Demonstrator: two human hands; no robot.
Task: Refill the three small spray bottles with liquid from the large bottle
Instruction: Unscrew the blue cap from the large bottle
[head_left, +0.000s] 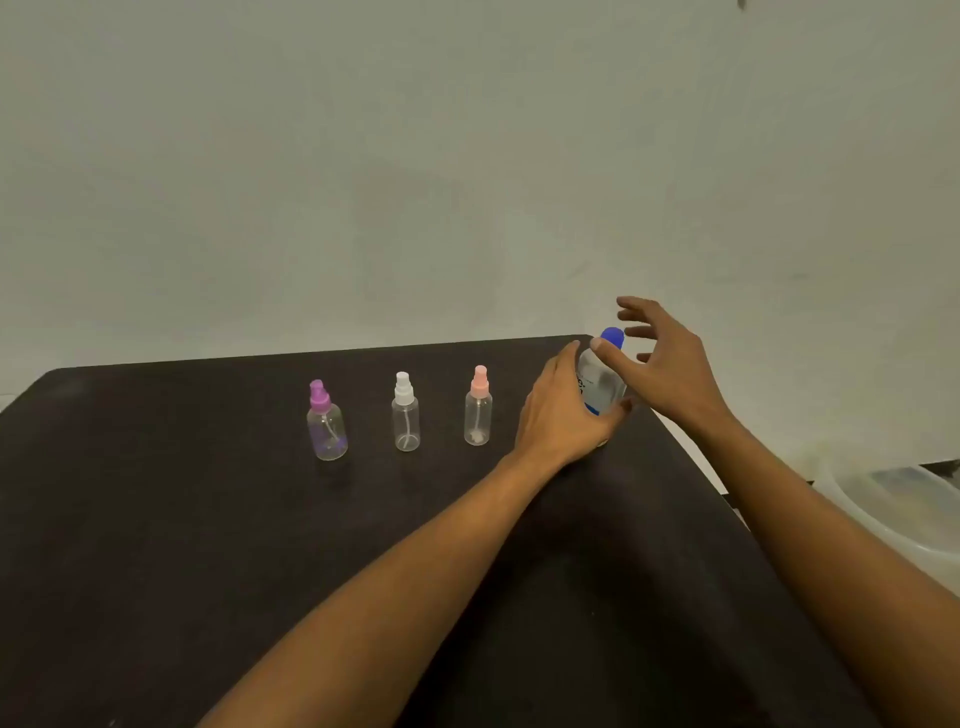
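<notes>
— While both forearms reach in from the near edge across the dark table (156, 519), what sits closest?

— A translucent plastic tub (883, 514), off the table's right side. Its contents are blurred.

— And the small spray bottles?

— Further back, three stand upright in a row, apart from one another: the purple-capped bottle (327, 431) on the left, the white-capped bottle (406, 421) in the middle, the pink-capped bottle (478, 415) on the right. All have clear bodies.

— The hands?

— The left hand (563, 415) curls its fingers and thumb round the body of the large bottle (602, 382), which is upright near the table's far right corner, just right of the pink-capped bottle. Its base is hidden behind the hand. The right hand (670, 364) hovers by the blue cap (613, 338), fingers spread and gripping nothing, thumb tip at the bottle's shoulder.

— Any writing?

— A label with dark print and a blue patch, too blurred to read.

— Behind?

— A plain pale wall (467, 156).
</notes>
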